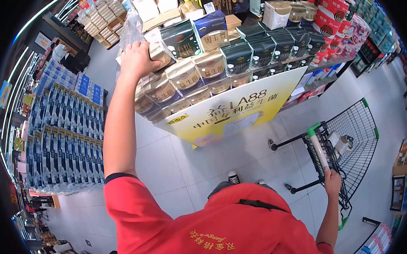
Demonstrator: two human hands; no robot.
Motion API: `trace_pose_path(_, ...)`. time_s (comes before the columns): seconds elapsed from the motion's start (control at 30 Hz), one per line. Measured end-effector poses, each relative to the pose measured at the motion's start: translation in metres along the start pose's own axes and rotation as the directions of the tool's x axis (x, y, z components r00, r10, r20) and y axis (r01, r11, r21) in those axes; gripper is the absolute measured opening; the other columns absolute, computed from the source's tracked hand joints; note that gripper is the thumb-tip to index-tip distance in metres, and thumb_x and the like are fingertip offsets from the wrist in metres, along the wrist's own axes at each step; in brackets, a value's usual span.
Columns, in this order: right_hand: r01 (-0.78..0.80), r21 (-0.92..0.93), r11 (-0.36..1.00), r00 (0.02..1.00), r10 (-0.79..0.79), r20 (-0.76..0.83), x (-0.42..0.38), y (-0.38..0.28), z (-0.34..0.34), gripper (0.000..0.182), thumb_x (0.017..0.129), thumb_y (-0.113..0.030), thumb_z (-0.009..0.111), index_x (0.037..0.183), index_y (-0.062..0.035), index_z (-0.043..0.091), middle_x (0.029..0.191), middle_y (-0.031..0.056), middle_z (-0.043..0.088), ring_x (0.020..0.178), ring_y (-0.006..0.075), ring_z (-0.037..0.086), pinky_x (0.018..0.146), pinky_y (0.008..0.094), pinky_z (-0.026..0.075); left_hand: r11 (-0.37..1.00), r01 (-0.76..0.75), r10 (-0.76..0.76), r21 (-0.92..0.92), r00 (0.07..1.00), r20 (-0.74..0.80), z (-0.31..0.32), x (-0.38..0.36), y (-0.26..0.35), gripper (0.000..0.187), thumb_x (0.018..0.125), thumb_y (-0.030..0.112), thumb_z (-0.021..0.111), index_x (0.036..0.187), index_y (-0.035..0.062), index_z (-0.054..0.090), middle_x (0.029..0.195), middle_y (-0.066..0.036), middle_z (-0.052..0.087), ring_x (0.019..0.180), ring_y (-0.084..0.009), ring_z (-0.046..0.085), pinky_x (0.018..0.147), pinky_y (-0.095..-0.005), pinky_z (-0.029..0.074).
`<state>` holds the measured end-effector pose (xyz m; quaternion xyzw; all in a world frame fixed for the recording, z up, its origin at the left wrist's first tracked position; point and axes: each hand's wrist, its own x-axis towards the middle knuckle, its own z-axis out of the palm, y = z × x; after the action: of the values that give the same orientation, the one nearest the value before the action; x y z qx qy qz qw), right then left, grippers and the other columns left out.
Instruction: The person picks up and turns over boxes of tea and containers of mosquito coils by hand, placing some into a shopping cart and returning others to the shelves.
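Note:
My left hand (139, 60) reaches out to the display's left end, its fingers spread over a cream-coloured pack (159, 51) in the rows of packs. Dark green packs (179, 38) and a blue-and-cream pack (211, 31) stand just right of it. A yellow and white sign board (240, 108) runs along the display's front. At the right, my right hand (332, 181) is wrapped round the handle of a black wire shopping cart (358, 129) with green corners. A few small packages (341, 143) lie inside the cart.
Stacked blue-and-white cartons (67, 134) stand at the left. Red packages (328, 19) fill the display's right end. A person (60, 52) is far off at the upper left. Grey floor tiles (161, 166) lie between the display and my feet. More shelves line the right edge.

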<state>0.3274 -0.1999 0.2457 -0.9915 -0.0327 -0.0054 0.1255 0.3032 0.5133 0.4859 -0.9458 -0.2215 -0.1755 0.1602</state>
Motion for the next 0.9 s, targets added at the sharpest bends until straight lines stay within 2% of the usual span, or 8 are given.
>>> trace_pose_path(0.1,-0.001,0.082,0.997,0.999,-0.003,0.039,-0.010,-0.001,-0.005,0.062,0.097,-0.053,0.046,0.072,0.0025,0.058,0.061,0.0223,0.056,0.061,0.0409,0.057,0.058,0.0490,0.041,0.997,-0.055,0.052,-0.052,0.998,-0.044,-0.004,-0.007,0.000,0.062,0.065,0.041,0.085,0.111,0.0063,0.063,0.115,-0.014,0.064,0.109,-0.0322,0.059,0.093,-0.0423,0.047)
trace_pose_path(0.17,0.001,0.074,0.997,0.999,-0.004,0.042,-0.014,0.009,-0.004,0.060,0.097,-0.050,0.047,0.072,0.0029,0.057,0.059,0.0217,0.054,0.057,0.0395,0.054,0.056,0.0478,0.040,0.988,0.129,-0.120,-0.084,0.987,0.107,-0.037,-0.028,0.011,0.059,0.066,0.038,0.085,0.109,0.0045,0.062,0.114,-0.016,0.065,0.102,-0.0355,0.063,0.088,-0.0438,0.049)
trace_pose_path(0.27,0.036,0.100,0.994,0.997,-0.042,0.061,-0.017,0.024,0.002,0.058,0.097,-0.049,0.048,0.070,0.0020,0.056,0.055,0.0166,0.051,0.052,0.0314,0.053,0.053,0.0449,0.040,0.947,0.206,-0.221,-0.248,0.975,-0.035,-0.061,-0.077,0.022,0.056,0.067,0.027,0.086,0.110,0.0028,0.061,0.112,-0.016,0.066,0.098,-0.0309,0.066,0.085,-0.0404,0.051)
trace_pose_path(0.37,-0.010,0.171,0.985,0.983,-0.022,0.181,-0.023,0.031,-0.005,0.056,0.096,-0.049,0.050,0.070,0.0002,0.056,0.053,0.0092,0.050,0.050,0.0202,0.052,0.050,0.0386,0.040,0.298,0.045,-0.158,-0.954,0.988,-0.003,-0.061,-0.120,0.036,0.065,0.066,0.005,0.086,0.122,-0.0018,0.054,0.111,-0.010,0.065,0.103,-0.0175,0.060,0.093,-0.0319,0.048)
trace_pose_path(0.6,-0.261,0.290,0.921,0.823,0.055,0.565,-0.024,-0.004,-0.046,0.052,0.094,-0.049,0.055,0.072,-0.0017,0.059,0.058,0.0079,0.057,0.055,0.0185,0.058,0.055,0.0348,0.045,-0.189,0.148,0.075,-0.971,0.988,0.136,0.000,-0.163,0.144,0.084,0.058,0.000,0.086,0.131,-0.0019,0.047,0.128,-0.012,0.057,0.114,-0.0209,0.059,0.099,-0.0352,0.047)
trace_pose_path(0.67,-0.018,0.105,0.994,0.796,-0.049,0.603,-0.018,-0.023,-0.066,0.049,0.094,-0.047,0.055,0.075,-0.0018,0.062,0.062,0.0103,0.062,0.061,0.0249,0.063,0.060,0.0369,0.048,-0.196,0.347,0.125,-0.917,0.936,0.328,0.005,-0.168,0.177,0.076,0.059,-0.007,0.079,0.128,-0.0028,0.049,0.119,-0.012,0.062,0.106,-0.0204,0.063,0.092,-0.0336,0.053)
trace_pose_path(0.8,0.194,0.012,0.981,0.879,-0.179,0.442,-0.003,-0.060,-0.098,0.039,0.085,-0.039,0.068,0.100,-0.0022,0.068,0.079,0.0127,0.068,0.076,0.0300,0.067,0.070,0.0402,0.051,-0.403,0.466,0.265,-0.788,0.883,0.387,0.021,-0.176,0.239,0.064,0.066,-0.003,0.074,0.125,-0.0048,0.051,0.110,-0.011,0.066,0.100,-0.0195,0.066,0.087,-0.0320,0.054)
trace_pose_path(0.9,0.448,0.381,0.809,0.888,-0.453,-0.081,0.013,-0.096,-0.117,0.066,0.074,-0.035,0.076,0.130,-0.0071,0.055,0.121,0.0165,0.059,0.111,0.0341,0.059,0.093,0.0418,0.046,-0.547,0.502,0.449,-0.669,0.851,0.272,0.007,-0.165,0.287,0.058,0.076,0.011,0.073,0.126,-0.0044,0.051,0.109,-0.011,0.066,0.096,-0.0177,0.065,0.081,-0.0304,0.054)
